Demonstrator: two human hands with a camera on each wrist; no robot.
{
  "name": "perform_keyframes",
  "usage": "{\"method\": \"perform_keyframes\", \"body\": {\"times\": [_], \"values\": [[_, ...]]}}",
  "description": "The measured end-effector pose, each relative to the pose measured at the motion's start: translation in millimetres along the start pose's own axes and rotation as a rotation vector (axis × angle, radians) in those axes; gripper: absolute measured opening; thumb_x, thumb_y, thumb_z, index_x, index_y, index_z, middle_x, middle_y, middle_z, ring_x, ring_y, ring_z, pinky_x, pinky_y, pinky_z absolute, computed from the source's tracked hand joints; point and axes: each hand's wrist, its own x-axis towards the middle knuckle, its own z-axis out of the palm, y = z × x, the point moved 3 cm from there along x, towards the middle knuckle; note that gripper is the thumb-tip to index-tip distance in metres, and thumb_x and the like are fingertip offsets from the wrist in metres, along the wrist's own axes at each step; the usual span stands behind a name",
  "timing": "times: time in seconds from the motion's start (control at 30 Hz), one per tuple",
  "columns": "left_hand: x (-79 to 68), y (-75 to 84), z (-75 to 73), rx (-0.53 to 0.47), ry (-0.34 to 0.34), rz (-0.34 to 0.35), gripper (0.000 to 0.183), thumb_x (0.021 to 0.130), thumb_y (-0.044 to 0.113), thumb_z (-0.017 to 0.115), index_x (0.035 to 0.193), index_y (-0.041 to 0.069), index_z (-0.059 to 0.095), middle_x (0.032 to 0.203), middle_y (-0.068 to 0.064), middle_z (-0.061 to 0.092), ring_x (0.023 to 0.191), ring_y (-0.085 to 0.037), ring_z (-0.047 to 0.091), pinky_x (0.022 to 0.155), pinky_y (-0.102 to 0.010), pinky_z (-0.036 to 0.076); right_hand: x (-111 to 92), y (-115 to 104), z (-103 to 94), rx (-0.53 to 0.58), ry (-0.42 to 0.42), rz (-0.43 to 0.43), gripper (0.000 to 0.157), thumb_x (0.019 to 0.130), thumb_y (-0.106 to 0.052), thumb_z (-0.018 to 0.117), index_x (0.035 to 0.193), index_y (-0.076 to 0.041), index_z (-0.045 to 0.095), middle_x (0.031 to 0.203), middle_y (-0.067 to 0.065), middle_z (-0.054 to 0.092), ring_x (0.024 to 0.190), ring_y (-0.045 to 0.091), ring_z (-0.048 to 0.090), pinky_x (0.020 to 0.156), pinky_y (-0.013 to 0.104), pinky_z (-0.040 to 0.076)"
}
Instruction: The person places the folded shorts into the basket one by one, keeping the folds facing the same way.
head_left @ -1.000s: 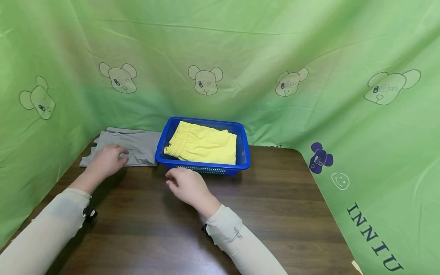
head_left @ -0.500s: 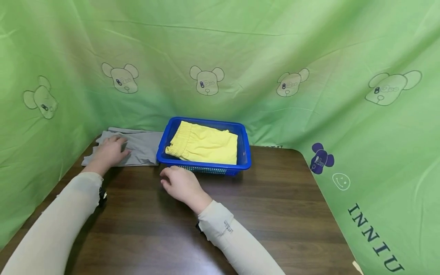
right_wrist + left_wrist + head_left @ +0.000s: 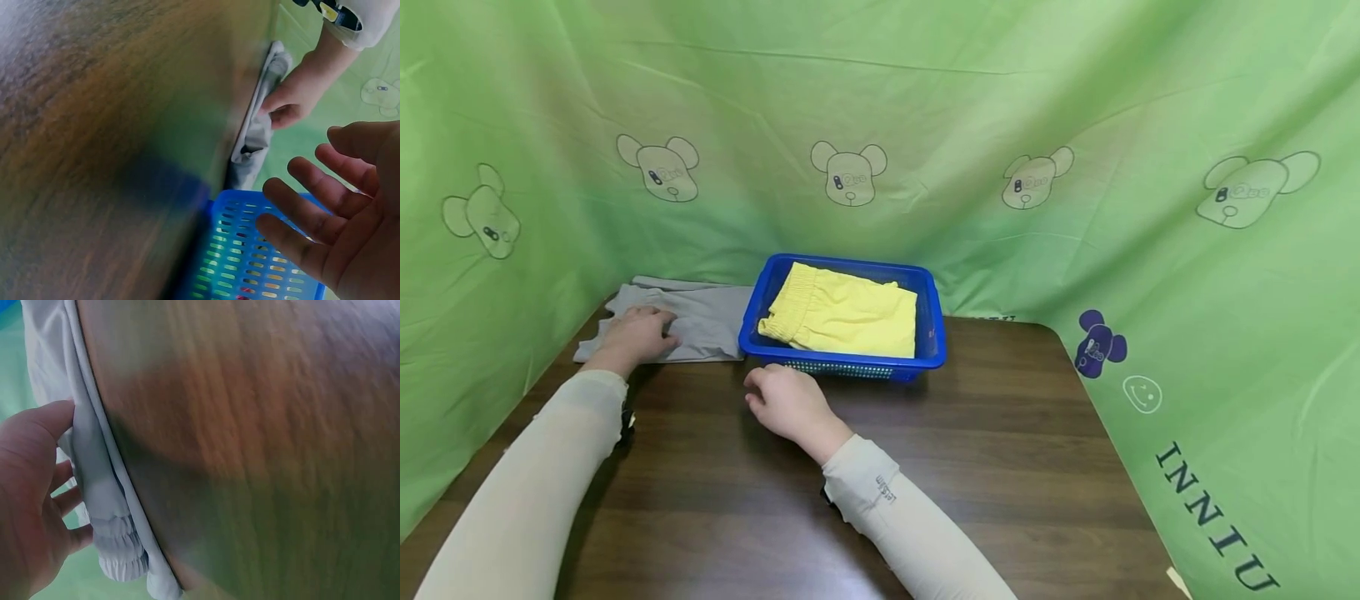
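A folded grey garment lies at the back left of the table, its gathered elastic edge showing in the left wrist view. My left hand rests on its left part. In the left wrist view the thumb and spread fingertips touch the cloth without closing round it. Beside the garment stands a blue plastic basket with slotted sides. Folded yellow elastic-waist bottoms lie inside it. My right hand hovers just before the basket's front left corner, holding nothing. Its fingers are loosely bent and spread in the right wrist view.
The dark wooden table reaches to a green curtain printed with bear heads at the back and both sides. The basket stands close to the back curtain.
My left hand has come down onto the grey garment and its fingers have spread over it. My right hand has moved slightly left. Basket and clothes have stayed put.
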Motion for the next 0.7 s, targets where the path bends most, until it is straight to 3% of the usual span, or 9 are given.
{"method": "perform_keyframes", "body": {"times": [0.13, 0.37, 0.7], "values": [[-0.9, 1.7, 1.4, 0.012, 0.005, 0.022, 0.060, 0.100, 0.037, 0.063, 0.145, -0.001, 0.051, 0.147, -0.037, 0.042, 0.134, -0.060, 0.033, 0.105, -0.077, 0.030, 0.7, 3.0, 3.7, -0.004, 0.001, -0.001, 0.021, 0.100, -0.033, 0.066, 0.116, -0.023, 0.074, 0.101, -0.009, 0.071, 0.091, 0.008, 0.068, 0.076, 0.026, 0.056], [-4.9, 5.5, 1.3, -0.027, -0.059, 0.019, 0.057, 0.101, 0.035, 0.061, 0.146, 0.002, 0.049, 0.150, -0.036, 0.036, 0.134, -0.062, 0.029, 0.100, -0.080, 0.031, 1.5, 6.6, 10.5, -0.013, -0.020, 0.015, 0.019, 0.099, -0.034, 0.066, 0.114, -0.024, 0.074, 0.101, -0.010, 0.071, 0.092, 0.007, 0.068, 0.077, 0.025, 0.056], [-7.2, 6.1, -3.3, -0.058, -0.111, 0.049, 0.052, 0.095, 0.028, 0.069, 0.137, 0.000, 0.057, 0.145, -0.038, 0.039, 0.127, -0.066, 0.034, 0.096, -0.078, 0.036, 3.3, 2.1, 17.8, -0.029, -0.035, 0.010, 0.019, 0.099, -0.035, 0.066, 0.113, -0.026, 0.074, 0.101, -0.011, 0.071, 0.092, 0.006, 0.068, 0.076, 0.024, 0.056]]}}
